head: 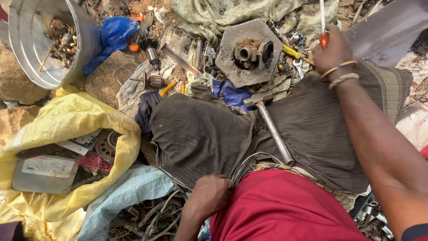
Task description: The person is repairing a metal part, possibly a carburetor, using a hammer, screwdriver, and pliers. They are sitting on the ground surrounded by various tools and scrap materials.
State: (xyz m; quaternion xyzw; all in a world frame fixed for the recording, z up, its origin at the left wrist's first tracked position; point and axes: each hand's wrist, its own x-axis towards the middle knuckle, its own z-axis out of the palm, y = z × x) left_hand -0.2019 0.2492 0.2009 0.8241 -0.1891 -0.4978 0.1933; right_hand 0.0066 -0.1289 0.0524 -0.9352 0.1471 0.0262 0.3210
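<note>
My right hand (331, 49) reaches forward at the upper right, closed around the red handle of a screwdriver (323, 27) whose metal shaft points up and away. My left hand (209, 193) is down by my left side, fingers curled on the dark cloth near a pile of wires; nothing shows in it. A steel hammer (270, 120) lies across my lap on the striped dark cloth, head pointing away. Beyond it a rusty metal pump-like part (252, 51) sits on a flat hexagonal stone slab (232, 71).
A metal bucket (26, 40) with copper scrap stands at the upper left. A yellow sack (67, 120) holds a grey metal box and other parts. Blue plastic, small motor armatures (154, 56), wrenches and tangled wires (151, 218) litter the ground.
</note>
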